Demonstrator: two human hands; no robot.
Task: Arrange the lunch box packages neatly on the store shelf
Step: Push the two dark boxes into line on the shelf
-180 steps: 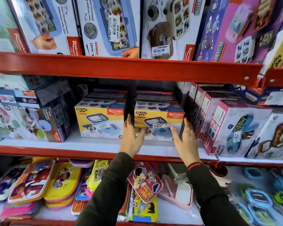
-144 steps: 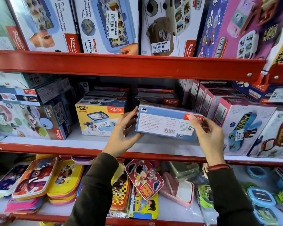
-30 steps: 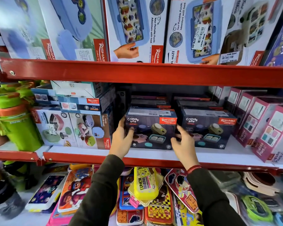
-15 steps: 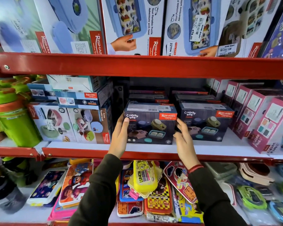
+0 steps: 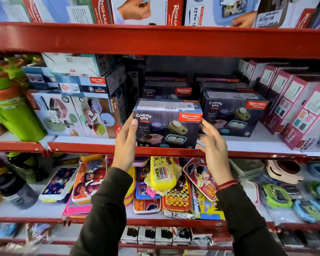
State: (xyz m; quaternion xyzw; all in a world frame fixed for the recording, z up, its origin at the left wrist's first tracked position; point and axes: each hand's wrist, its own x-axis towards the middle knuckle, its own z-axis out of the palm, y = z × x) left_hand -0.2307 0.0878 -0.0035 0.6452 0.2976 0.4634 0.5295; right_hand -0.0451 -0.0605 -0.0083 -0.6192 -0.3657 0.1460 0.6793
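Note:
A dark Crunchy Bite lunch box package sits at the front lip of the middle red shelf, drawn out ahead of its row. My left hand grips its left side, thumb on the front face. My right hand is blurred with fingers spread at the box's right edge; I cannot tell if it touches. A matching dark package stands further back on the right. More of the same are stacked behind.
Pink boxes lean in a row on the right. Stacked blue and white boxes and green bottles fill the left. The upper shelf rail hangs close above. Flat cartoon lunch boxes crowd the shelf below.
The dark package has come forward from beside its neighbour to the shelf's front lip. My right hand has loosened from its right side and spread its fingers.

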